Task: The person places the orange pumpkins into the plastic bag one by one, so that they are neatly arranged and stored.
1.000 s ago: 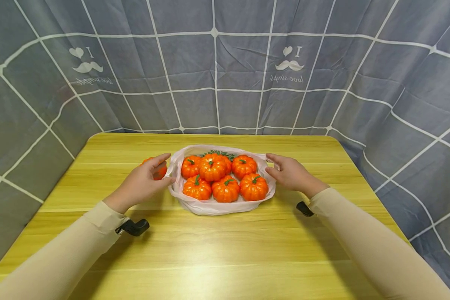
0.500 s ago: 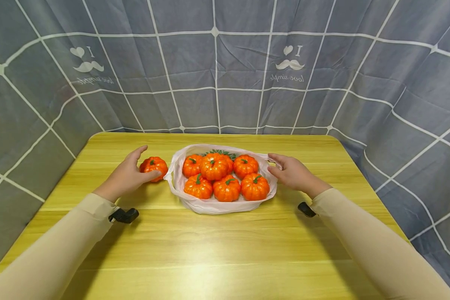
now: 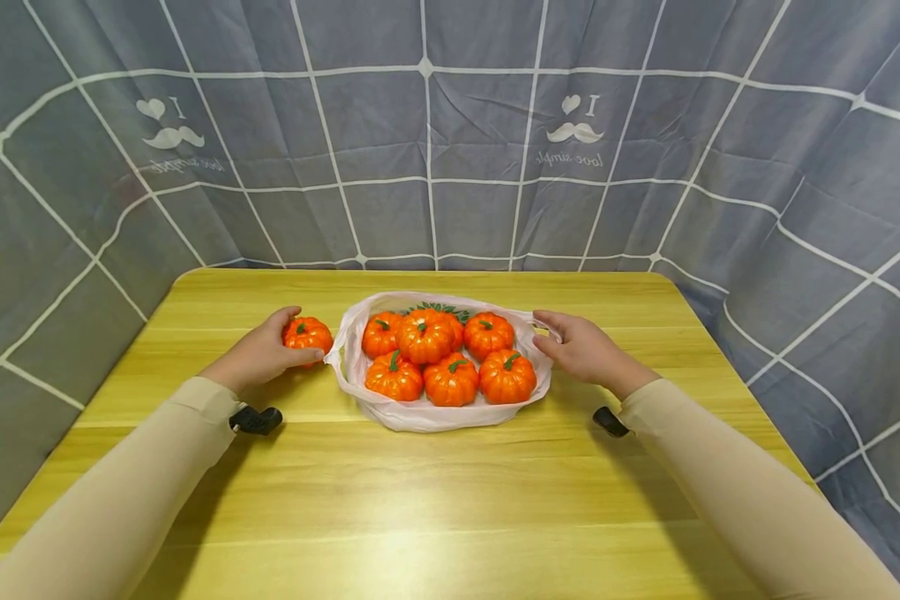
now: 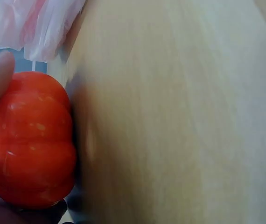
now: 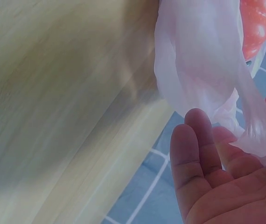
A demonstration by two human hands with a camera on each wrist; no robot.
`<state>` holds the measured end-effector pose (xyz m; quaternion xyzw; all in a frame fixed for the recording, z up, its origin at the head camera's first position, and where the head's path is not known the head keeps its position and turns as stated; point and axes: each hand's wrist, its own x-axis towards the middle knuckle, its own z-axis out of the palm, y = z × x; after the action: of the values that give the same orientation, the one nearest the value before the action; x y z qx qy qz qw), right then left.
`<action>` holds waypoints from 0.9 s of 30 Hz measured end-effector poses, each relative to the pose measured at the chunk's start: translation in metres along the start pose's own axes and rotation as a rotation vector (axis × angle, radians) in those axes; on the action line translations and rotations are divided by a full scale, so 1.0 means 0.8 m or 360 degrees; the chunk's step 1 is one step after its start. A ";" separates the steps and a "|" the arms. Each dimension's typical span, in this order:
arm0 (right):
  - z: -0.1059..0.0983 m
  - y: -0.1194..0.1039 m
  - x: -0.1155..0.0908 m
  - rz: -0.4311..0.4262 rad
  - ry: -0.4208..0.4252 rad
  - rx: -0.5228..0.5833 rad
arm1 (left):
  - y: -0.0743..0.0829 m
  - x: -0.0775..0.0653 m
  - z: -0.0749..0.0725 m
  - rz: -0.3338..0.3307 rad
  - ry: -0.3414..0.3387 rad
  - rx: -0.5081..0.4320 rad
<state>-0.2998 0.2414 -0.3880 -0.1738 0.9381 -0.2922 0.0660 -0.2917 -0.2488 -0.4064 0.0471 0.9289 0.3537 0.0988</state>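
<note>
A small orange pumpkin (image 3: 307, 335) with a green stem sits on the table left of a white plastic bag (image 3: 435, 418). My left hand (image 3: 258, 350) grips this pumpkin from its left, thumb along the near side and fingers behind. In the left wrist view the thumb lies against the glossy pumpkin (image 4: 32, 140). The bag's mouth is spread wide, showing several more pumpkins (image 3: 451, 379) inside. At the bag's right end, my right hand (image 3: 588, 350) holds the handle; in the right wrist view the thin bag handle (image 5: 256, 121) runs down between thumb and fingers.
The wooden table (image 3: 420, 500) carries the bag and the loose pumpkin. A grey curtain (image 3: 480, 125) with white grid lines hangs behind and along both sides. A black wrist strap piece (image 3: 257, 420) juts from under the left sleeve, another (image 3: 610, 421) under the right.
My left hand has left the bag's left handle, moved left and closed around the loose pumpkin. The right hand stays at the bag's right end.
</note>
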 end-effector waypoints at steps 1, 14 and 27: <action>0.000 0.000 0.000 0.0001 -0.0001 0.0001 | -0.001 0.000 0.001 -0.0002 -0.0003 -0.0010; -0.001 0.001 -0.001 0.0014 0.0020 -0.0041 | -0.008 0.003 -0.001 0.0037 -0.0040 -0.0017; 0.002 0.000 0.000 0.0000 0.0017 -0.0031 | -0.015 0.003 0.001 0.0026 -0.0045 -0.0065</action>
<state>-0.2996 0.2407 -0.3893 -0.1730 0.9413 -0.2839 0.0592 -0.2944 -0.2565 -0.4154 0.0577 0.9197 0.3726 0.1098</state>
